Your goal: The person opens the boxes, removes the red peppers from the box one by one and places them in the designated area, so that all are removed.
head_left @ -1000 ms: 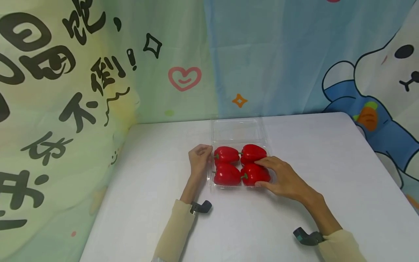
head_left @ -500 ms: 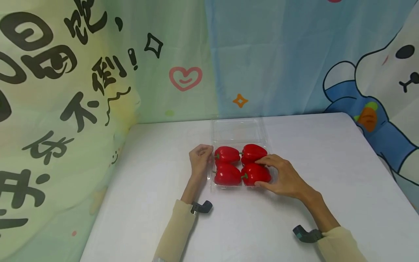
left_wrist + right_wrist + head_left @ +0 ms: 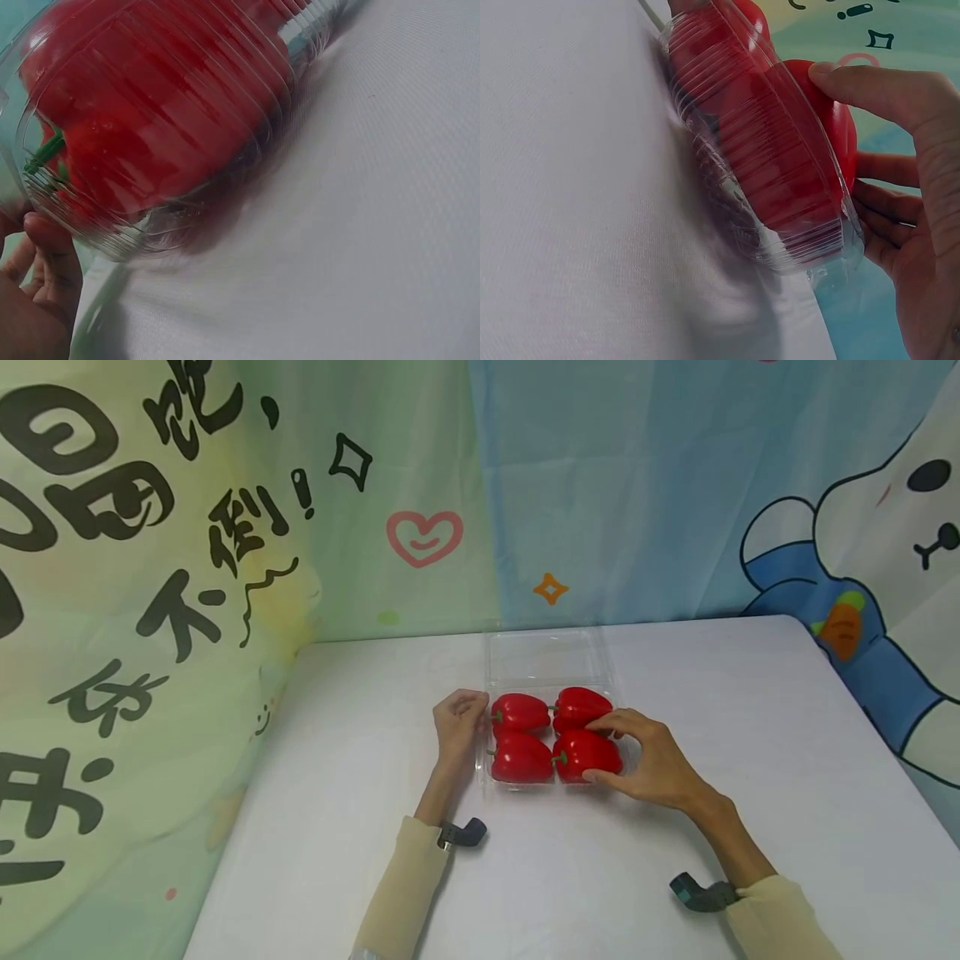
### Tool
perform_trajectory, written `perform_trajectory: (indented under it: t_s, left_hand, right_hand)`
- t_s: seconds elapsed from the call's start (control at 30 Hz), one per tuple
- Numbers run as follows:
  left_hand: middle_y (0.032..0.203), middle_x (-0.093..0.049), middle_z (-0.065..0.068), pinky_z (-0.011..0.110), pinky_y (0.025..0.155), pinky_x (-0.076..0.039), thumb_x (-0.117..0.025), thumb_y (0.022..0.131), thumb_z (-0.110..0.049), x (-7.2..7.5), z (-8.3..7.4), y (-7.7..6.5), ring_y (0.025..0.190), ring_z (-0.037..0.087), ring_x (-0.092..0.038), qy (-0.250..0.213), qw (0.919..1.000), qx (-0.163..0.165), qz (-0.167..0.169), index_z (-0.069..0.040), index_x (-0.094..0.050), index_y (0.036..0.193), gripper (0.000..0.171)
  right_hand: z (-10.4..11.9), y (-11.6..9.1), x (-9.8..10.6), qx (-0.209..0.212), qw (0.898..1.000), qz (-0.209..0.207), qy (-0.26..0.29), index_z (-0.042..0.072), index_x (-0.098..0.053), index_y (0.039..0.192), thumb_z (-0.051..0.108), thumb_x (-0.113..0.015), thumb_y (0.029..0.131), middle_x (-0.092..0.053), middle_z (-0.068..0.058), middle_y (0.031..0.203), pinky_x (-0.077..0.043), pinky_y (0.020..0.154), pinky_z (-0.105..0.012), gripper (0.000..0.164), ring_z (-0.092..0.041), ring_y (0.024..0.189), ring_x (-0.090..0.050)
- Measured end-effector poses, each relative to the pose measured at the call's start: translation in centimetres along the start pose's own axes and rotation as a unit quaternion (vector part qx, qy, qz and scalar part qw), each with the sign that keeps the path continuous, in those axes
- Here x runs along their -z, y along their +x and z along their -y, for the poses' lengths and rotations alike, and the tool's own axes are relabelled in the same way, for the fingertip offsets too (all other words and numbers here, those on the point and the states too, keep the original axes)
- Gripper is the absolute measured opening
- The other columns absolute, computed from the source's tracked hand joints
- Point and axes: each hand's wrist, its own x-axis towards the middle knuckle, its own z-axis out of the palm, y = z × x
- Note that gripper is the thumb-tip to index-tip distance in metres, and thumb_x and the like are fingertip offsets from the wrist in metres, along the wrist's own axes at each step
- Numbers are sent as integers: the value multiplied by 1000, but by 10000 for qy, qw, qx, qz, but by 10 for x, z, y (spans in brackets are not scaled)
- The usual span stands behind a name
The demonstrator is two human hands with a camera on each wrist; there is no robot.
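Observation:
Several red bell peppers lie in two rows in a clear plastic clamshell box [image 3: 517,787], whose lid [image 3: 543,660] is folded back. My right hand [image 3: 652,764] holds the near-right bell pepper [image 3: 588,756] between thumb and fingers. In the right wrist view, the thumb presses on this bell pepper [image 3: 829,112] above the box rim, with the other fingers behind. At the box's left edge is my left hand [image 3: 457,722]. The left wrist view shows the left hand [image 3: 45,292] pinching the rim of the box [image 3: 187,210] near a green stem [image 3: 45,154].
A white table [image 3: 360,777] carries the box near its far edge. Behind it hangs a printed curtain [image 3: 615,510], and more printed cloth [image 3: 187,735] runs along the left side. Each wrist wears a dark camera mount [image 3: 465,833].

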Motion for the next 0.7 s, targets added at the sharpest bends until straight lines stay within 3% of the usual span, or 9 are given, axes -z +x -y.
perform_trajectory:
  t_s: [0.3,0.53,0.7]
  left_hand:
    - [70,-67,-5,18,61,-51,-71,104,-12,-1,0,-1,61,8,-58,-68,10000,-44,-4,3,-75,104,15]
    - [68,-66,-7,18,62,-51,-70,104,-11,-1,2,-1,61,8,-58,-107,9999,-34,-25,6,-75,105,17]
    - [69,-67,-6,18,62,-52,-71,104,-11,-1,1,-2,61,8,-59,-151,9999,15,-19,5,-75,105,17]
  right_hand:
    - [2,1,8,-176,9996,44,233,11,-73,132,18,-103,67,-76,-8,133,-67,91,-51,72,-24,120,-70]
    - [3,1,14,-298,9987,65,417,15,-72,135,18,-101,71,-75,-4,130,-67,91,-45,70,-8,110,-68]
    - [7,1,18,-360,9980,83,522,15,-72,135,18,-101,72,-75,-4,132,-67,92,-45,69,-4,110,-66]
